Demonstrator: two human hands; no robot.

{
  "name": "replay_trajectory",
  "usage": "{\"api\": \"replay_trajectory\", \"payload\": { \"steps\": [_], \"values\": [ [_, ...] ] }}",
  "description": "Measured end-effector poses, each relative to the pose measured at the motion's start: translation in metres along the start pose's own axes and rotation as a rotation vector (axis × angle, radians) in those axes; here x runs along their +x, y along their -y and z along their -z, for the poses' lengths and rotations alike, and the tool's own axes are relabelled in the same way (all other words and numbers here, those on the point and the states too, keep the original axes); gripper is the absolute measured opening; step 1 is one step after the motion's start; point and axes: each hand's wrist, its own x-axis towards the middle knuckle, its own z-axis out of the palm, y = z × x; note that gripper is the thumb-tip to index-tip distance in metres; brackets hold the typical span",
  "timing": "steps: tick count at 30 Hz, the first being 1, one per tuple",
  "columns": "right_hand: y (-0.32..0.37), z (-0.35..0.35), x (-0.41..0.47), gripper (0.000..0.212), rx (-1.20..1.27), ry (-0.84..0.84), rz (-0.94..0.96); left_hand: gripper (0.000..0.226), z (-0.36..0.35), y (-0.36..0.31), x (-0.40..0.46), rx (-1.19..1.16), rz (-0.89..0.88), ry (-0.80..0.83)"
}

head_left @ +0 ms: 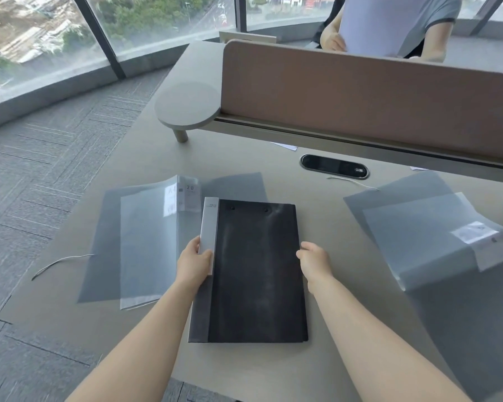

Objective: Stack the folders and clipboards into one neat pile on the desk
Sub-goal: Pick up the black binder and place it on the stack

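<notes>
A black clipboard folder (pixel 256 274) with a grey-white spine lies flat in the middle of the desk (pixel 331 372). My left hand (pixel 193 264) grips its left spine edge. My right hand (pixel 312 261) touches its right edge with curled fingers. A translucent clear folder (pixel 148 245) lies to the left on a grey sheet (pixel 102 250). Another grey sheet (pixel 235 185) pokes out behind the black folder. At the right lies a second translucent folder (pixel 430 242) with a white label, resting on grey sheets (pixel 462 329).
A brown divider panel (pixel 360 100) stands across the back of the desk, with a person holding paper behind it. A round grey shelf (pixel 188 107) sits at back left. A black cable port (pixel 334 166) is behind the folder. The desk's left edge drops to carpet.
</notes>
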Motion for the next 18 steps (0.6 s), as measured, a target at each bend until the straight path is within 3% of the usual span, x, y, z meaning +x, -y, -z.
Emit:
{"api": "replay_trajectory", "payload": {
  "steps": [7,18],
  "values": [
    [-0.010,0.020,0.003,0.048,-0.007,-0.004,0.008,0.043,-0.020,-0.016,-0.023,-0.112,0.004,0.041],
    [-0.034,0.087,0.007,0.030,-0.142,-0.185,0.012,0.041,-0.091,-0.037,-0.048,-0.073,-0.026,0.149]
  ]
}}
